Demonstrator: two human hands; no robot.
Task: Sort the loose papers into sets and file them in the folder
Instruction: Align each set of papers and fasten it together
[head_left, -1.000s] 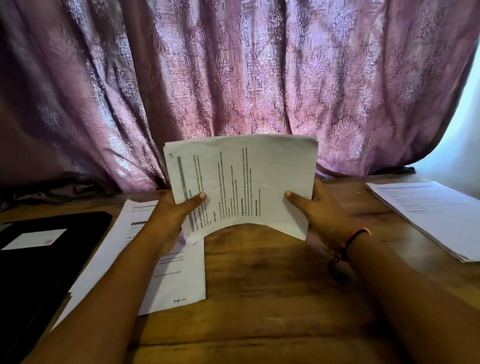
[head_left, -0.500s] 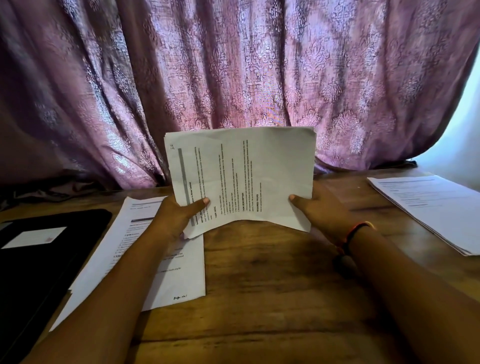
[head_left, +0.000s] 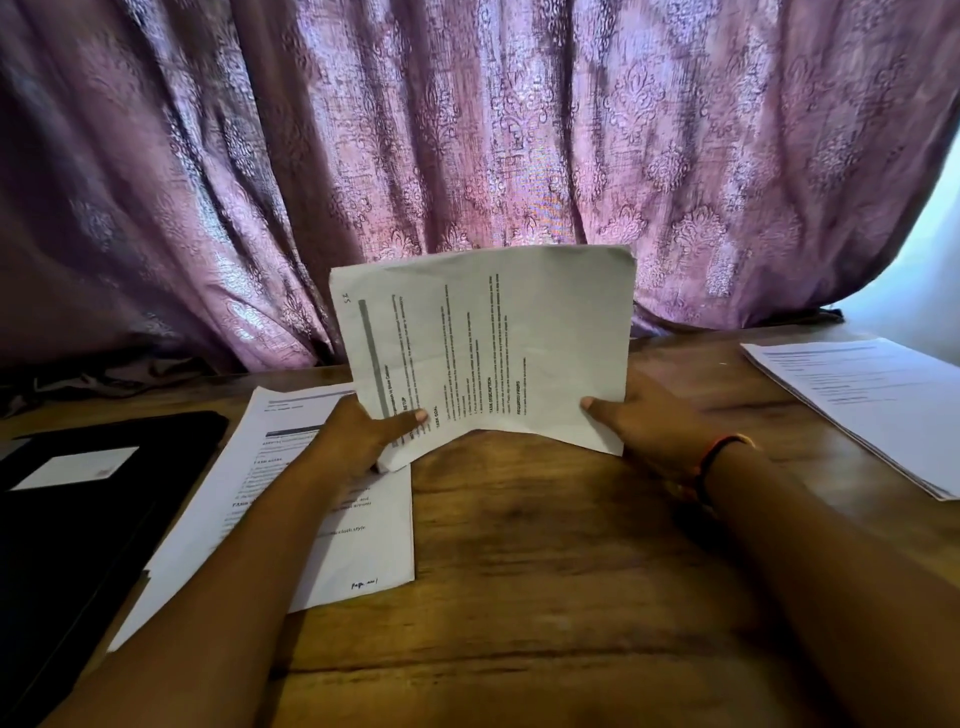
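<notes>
- Two hands on the sheaf of papers (head_left: 493, 338), upright just above the table (head_left: 545, 571): left hand (head_left: 358, 441) and right hand (head_left: 639, 421) pinching its lower corners, thumbs in front.
- Barely shifted since a second ago, bottom edge bowed; probably squaring a set, not filing yet.
- Black folder (head_left: 104, 545) flat at far left, apart.
- Readable sideways: "TASK GOAL", "TASK DESCRIPTION", "REQUIRED PROPS"; handwritten number, perhaps "25".

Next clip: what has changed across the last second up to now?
Nothing visibly changed. The left hand and right hand grip the upright sheaf of papers by its lower corners, as before. Nothing was taken or let go. The left paper stack, right paper stack and black folder lie unmoved on the table.
</notes>
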